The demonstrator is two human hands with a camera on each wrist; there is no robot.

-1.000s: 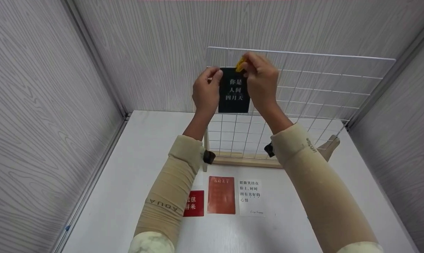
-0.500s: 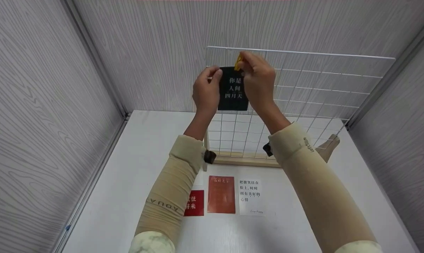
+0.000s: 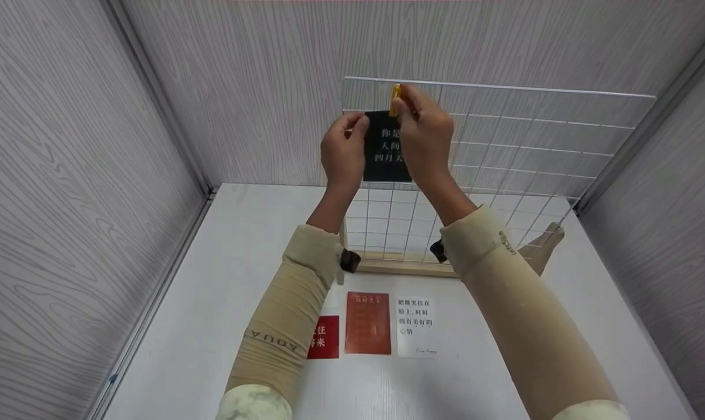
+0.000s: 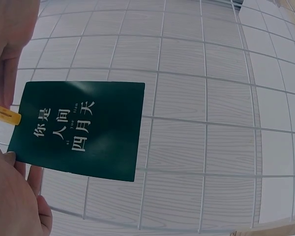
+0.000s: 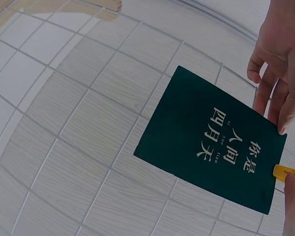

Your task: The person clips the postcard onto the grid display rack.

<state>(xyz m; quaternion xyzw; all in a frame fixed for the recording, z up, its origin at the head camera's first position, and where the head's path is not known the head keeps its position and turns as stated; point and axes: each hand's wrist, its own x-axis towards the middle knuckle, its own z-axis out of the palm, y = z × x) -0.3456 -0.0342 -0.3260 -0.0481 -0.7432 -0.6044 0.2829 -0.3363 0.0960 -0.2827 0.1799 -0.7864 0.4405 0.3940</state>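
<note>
A dark green card point(image 3: 381, 166) with white lettering hangs upright against the white wire grid point(image 3: 504, 144), near its upper left. My left hand point(image 3: 344, 151) pinches the card's upper left corner between thumb and fingers. In my right hand point(image 3: 428, 131) a yellow clip point(image 3: 395, 100) is pinched at the card's top edge. The right wrist view shows the clip point(image 5: 287, 173) over that edge, with the left hand point(image 5: 280, 73) at the corner beside it. The left wrist view shows the card's point(image 4: 108, 132) whole lettered face. Whether the clip also grips a grid wire cannot be told.
The grid stands in a wooden base point(image 3: 405, 267) on a white table point(image 3: 212, 291). In front lie an orange-red card point(image 3: 368, 324), a white card point(image 3: 416, 344) with dark writing and a red card point(image 3: 327, 326), partly hidden by the left sleeve. Wood-grain panels point(image 3: 241, 87) enclose the table.
My right hand has shifted slightly left with the yellow clip, which now stands more upright. The card has risen a little. My left hand stays at its corner.
</note>
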